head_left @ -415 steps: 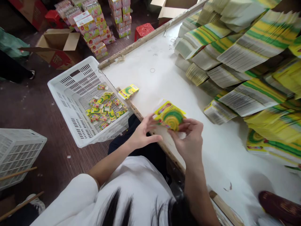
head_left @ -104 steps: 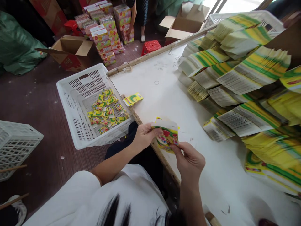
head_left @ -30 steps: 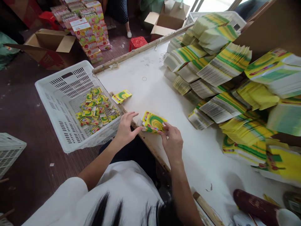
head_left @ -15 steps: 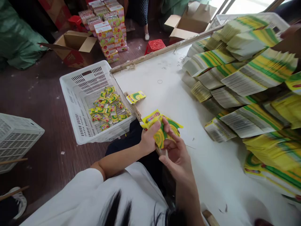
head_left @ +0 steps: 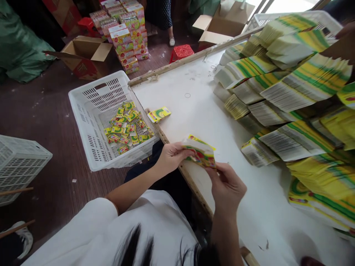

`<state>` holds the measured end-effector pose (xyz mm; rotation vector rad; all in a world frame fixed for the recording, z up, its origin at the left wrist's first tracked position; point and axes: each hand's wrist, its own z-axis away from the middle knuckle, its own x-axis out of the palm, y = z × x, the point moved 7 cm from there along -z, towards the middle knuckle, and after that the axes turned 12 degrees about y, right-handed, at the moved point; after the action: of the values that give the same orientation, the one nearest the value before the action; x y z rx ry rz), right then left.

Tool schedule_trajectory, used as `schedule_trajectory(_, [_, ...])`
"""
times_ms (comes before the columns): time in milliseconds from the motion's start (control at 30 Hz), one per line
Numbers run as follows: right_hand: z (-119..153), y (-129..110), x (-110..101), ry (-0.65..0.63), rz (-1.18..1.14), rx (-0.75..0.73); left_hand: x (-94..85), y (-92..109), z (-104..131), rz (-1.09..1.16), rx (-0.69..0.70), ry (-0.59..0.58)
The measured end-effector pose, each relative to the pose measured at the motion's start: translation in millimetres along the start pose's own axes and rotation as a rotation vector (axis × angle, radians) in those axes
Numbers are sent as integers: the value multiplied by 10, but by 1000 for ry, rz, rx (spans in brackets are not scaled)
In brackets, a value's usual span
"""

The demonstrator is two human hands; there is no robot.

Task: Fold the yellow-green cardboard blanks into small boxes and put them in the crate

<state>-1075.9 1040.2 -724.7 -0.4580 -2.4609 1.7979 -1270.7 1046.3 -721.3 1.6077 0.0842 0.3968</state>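
Note:
Over the table's near edge, both hands hold a small yellow-and-green printed carton (head_left: 203, 158), which is somewhat blurred. My left hand (head_left: 171, 158) pinches its left end between thumb and fingers. Its right end is gripped by my right hand (head_left: 229, 186), with the fingers curled and partly hidden. A yellow strip of printed card (head_left: 198, 139) shows just behind the carton; I cannot tell whether it is a separate piece. Farther along the edge lies another yellow carton (head_left: 159, 114), touched by neither hand.
Left of the table (head_left: 177, 83), a white plastic basket (head_left: 83, 111) holds several folded yellow cartons (head_left: 119, 129). Stacks of flat printed cartons (head_left: 294, 85) cover the right side. On the floor are an open cardboard box (head_left: 83, 55), stacked colourful boxes (head_left: 124, 44) and a red stool (head_left: 181, 53).
My right hand has turned and closed on the carton's right end, having been loosely open below it. The carton has been turned, showing a different face. My left hand has shifted slightly left.

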Motion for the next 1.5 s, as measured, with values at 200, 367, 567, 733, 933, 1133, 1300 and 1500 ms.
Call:
schedule_trajectory(200, [40, -340, -83, -61, 490, -592, 13, 461, 13, -544, 352, -185])
schedule_trajectory(367, [147, -467, 2, -14, 310, -476, 194, 99, 193, -819, 179, -483])
schedule_trajectory(567, [209, 27, 234, -160, -225, 405, 367, 25, 421, -719, 414, -509])
schedule_trajectory(733, [272, 167, 332, -216, -392, 491, 381, 2, 398, -765, 441, -465])
schedule_trajectory(933, [300, -131, 340, -461, 2, -92, 323, -102, 312, -629, 347, -436])
schedule_trajectory(1133, [138, -88, 141, -208, 55, -105, 222, -17, 205, -895, 374, -307])
schedule_trajectory(1300, [191, -102, 213, -397, 189, -271, 129, 104, 171, -890, 422, -340])
schedule_trajectory(1500, [129, -184, 166, -501, 128, -216, 125, 127, 210, -859, 429, -373])
